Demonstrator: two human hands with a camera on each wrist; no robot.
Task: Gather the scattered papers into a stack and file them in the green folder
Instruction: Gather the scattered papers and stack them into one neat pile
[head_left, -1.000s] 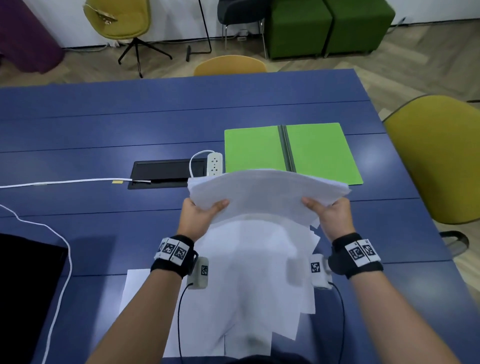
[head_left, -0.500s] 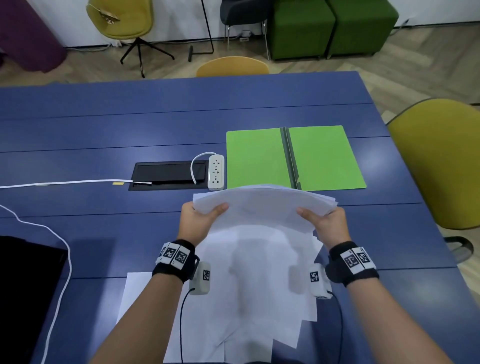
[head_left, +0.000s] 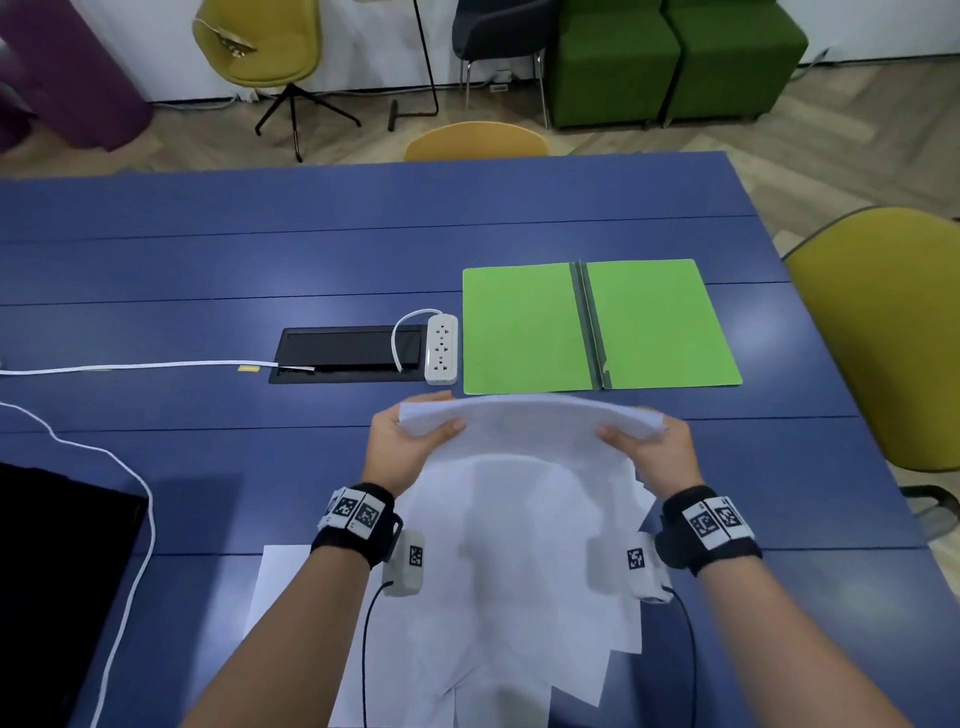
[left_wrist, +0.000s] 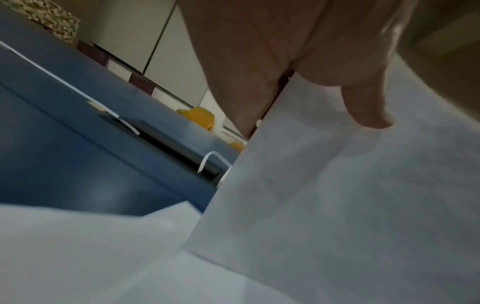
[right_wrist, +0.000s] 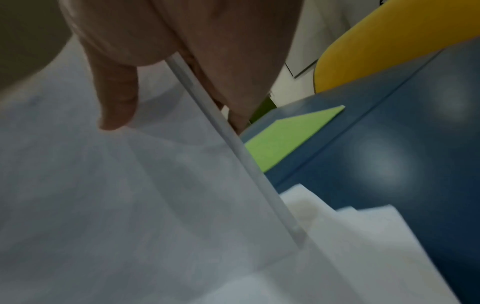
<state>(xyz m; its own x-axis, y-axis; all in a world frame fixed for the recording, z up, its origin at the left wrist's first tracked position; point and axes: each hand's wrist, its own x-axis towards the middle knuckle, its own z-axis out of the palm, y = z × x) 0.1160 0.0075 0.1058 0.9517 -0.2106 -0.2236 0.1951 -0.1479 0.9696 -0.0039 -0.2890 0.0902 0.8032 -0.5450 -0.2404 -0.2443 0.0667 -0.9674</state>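
Observation:
A stack of white papers (head_left: 530, 431) stands nearly upright on the blue table (head_left: 208, 260), its top edge bowed. My left hand (head_left: 410, 431) grips its left top corner, thumb (left_wrist: 369, 107) on the near face. My right hand (head_left: 649, 447) grips the right top corner, thumb (right_wrist: 116, 107) likewise on the near face of the stack (right_wrist: 130, 185). The lower ends of the sheets fan out unevenly towards me. One loose sheet (head_left: 275, 587) lies flat under my left forearm. The green folder (head_left: 597, 327) lies open just beyond the stack, empty.
A white power strip (head_left: 441, 349) and a black cable hatch (head_left: 348, 353) sit left of the folder, with a white cable (head_left: 130, 366) running left. A black object (head_left: 52, 597) lies at the near left. A yellow chair (head_left: 883, 338) stands at the table's right edge.
Both hands have lowered the stack towards the table and tipped it more upright. The sheets' top edges have drawn together into a tighter bundle.

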